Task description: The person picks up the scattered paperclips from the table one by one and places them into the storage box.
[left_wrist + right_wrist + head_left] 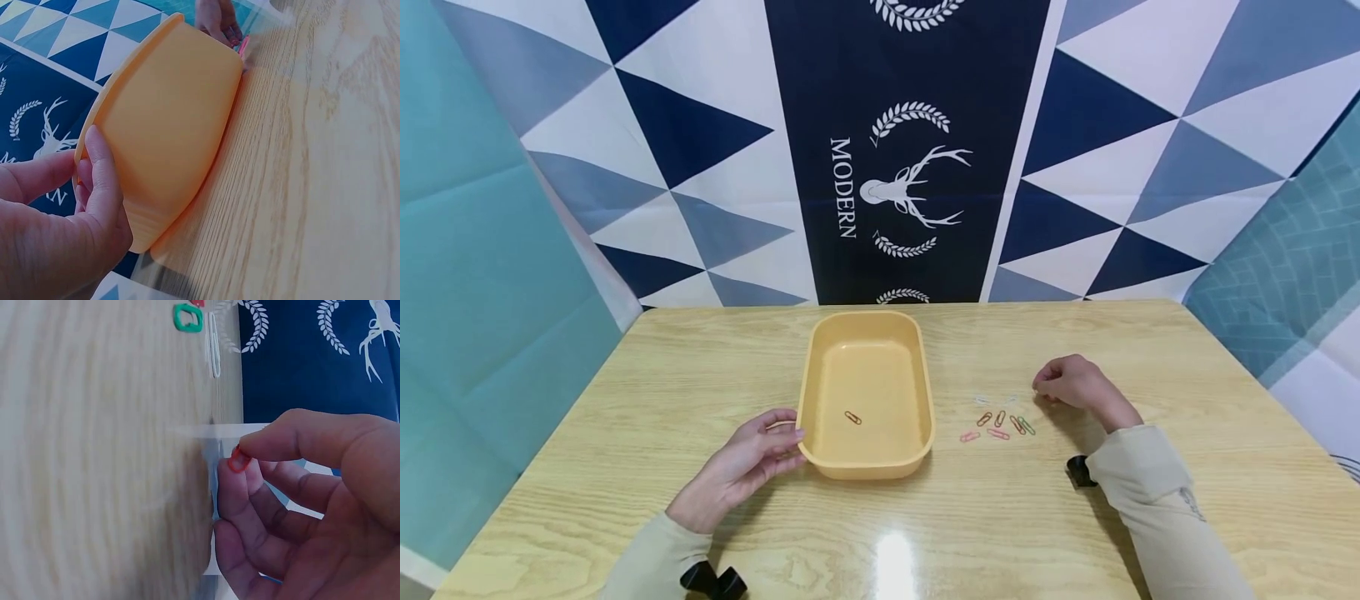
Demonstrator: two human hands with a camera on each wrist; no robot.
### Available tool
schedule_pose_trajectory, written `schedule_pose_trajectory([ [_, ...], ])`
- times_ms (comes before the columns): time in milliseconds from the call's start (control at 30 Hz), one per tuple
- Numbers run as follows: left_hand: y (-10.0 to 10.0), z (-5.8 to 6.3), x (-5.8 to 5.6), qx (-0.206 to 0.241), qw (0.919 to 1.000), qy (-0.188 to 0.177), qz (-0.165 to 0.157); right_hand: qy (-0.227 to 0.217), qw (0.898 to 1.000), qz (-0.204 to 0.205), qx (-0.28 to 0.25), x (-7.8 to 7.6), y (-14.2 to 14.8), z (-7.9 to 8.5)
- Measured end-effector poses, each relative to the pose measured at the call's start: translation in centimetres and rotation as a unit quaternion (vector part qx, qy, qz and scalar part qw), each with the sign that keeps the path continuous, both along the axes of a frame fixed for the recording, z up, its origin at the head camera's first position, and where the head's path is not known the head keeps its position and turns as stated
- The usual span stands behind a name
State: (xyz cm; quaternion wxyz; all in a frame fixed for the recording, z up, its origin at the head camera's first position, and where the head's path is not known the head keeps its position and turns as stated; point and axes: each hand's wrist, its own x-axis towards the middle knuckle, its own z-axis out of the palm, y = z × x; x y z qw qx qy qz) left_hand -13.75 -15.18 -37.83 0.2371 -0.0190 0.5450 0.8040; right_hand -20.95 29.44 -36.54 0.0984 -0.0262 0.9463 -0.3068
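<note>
A yellow-orange plastic tray (867, 321) stands left of the table's middle, with one red-brown paper clip (853, 417) on its floor. My left hand (751, 458) grips the tray's left rim near its front corner, one digit lying along the outer wall (169, 119). Right of the tray, my right hand (1078, 385) pinches a red paper clip (238, 460) between thumb and fingertip, close over the table. Several loose paper clips lie between that hand and the tray, among them a pink one (998, 433), a green one (1027, 426) and a white one (982, 400).
The wooden table (985, 533) ends at the back against a patterned cloth (707, 150) with triangles and a deer head. Teal cloth (475, 250) hangs at the left side. Black straps with small mounts (713, 581) sit at both sleeves.
</note>
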Motion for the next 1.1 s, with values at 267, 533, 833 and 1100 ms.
schedule_pose_trajectory([
  [267,0.0,-0.2,-0.1,0.003,1.0,0.001,0.0,-0.019,0.997,-0.036,-0.062,-0.2,0.3,-0.1],
  [533,0.0,-0.3,0.0,0.005,1.0,-0.001,0.0,-0.066,0.989,-0.038,-0.13,-0.2,0.1,-0.2],
  [833,0.0,-0.3,0.0,0.006,1.0,0.0,-0.001,-0.074,0.984,-0.02,-0.162,0.1,-0.9,0.7],
  [1100,0.1,-0.2,0.0,0.011,0.9999,0.0,0.001,-0.077,0.972,0.01,-0.22,0.2,-2.1,1.8],
])
